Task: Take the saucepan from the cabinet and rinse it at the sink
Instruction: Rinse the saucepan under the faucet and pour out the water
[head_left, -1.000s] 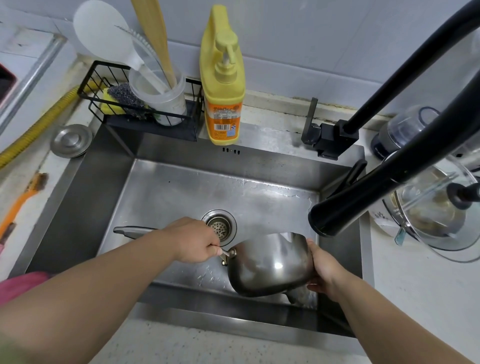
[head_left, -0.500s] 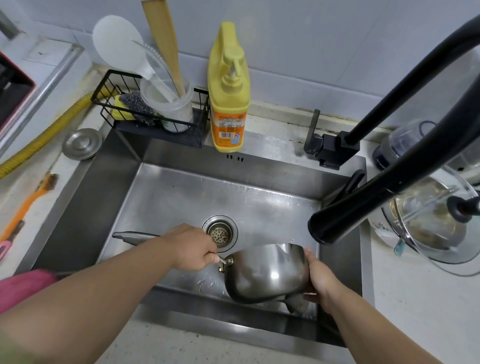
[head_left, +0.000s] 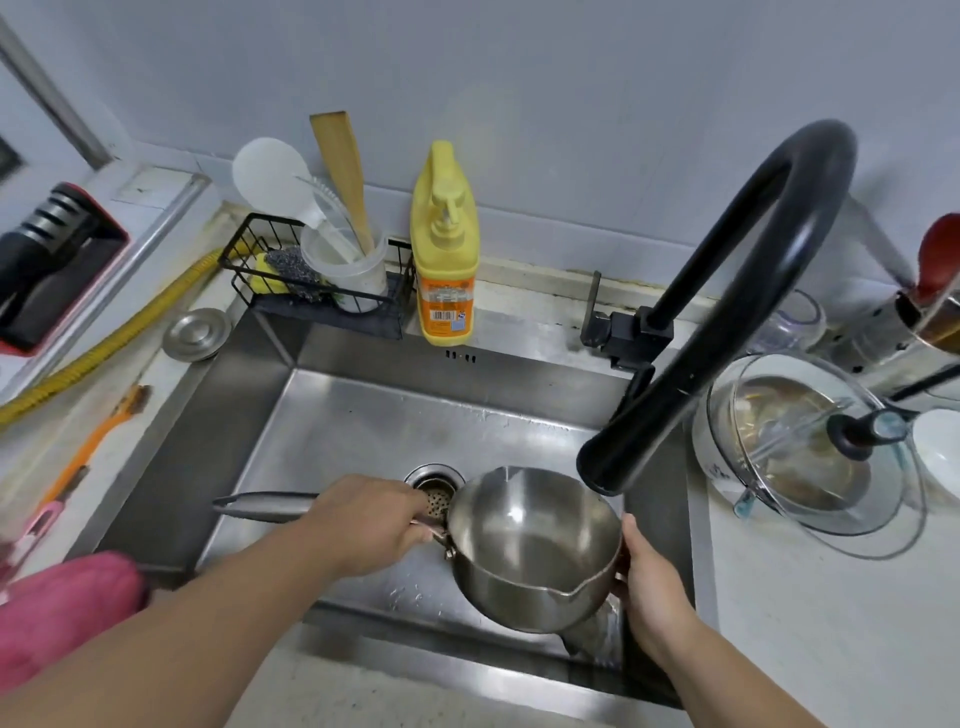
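Observation:
A small stainless steel saucepan (head_left: 535, 545) is held over the steel sink (head_left: 363, 415), mouth up and tilted slightly toward me, its pour spout at the near rim. My left hand (head_left: 369, 519) is closed around its long metal handle (head_left: 265, 505), which sticks out to the left. My right hand (head_left: 647, 577) cups the pan's right side. The black faucet's spout (head_left: 613, 457) hangs just above the pan's far right rim. No water runs from it. The drain strainer (head_left: 435, 491) shows behind the pan.
A yellow soap bottle (head_left: 444, 260) and a black wire caddy (head_left: 311, 280) with utensils stand behind the sink. A glass-lidded pot (head_left: 800, 447) sits on the right counter. A pink cloth (head_left: 67, 613), an orange brush (head_left: 88, 447) and a yellow hose (head_left: 104, 338) lie at left.
The saucepan has turned from bottom-up, tipped away, to mouth-up with its inside showing. Both hands kept their hold. My view has risen and pulled back.

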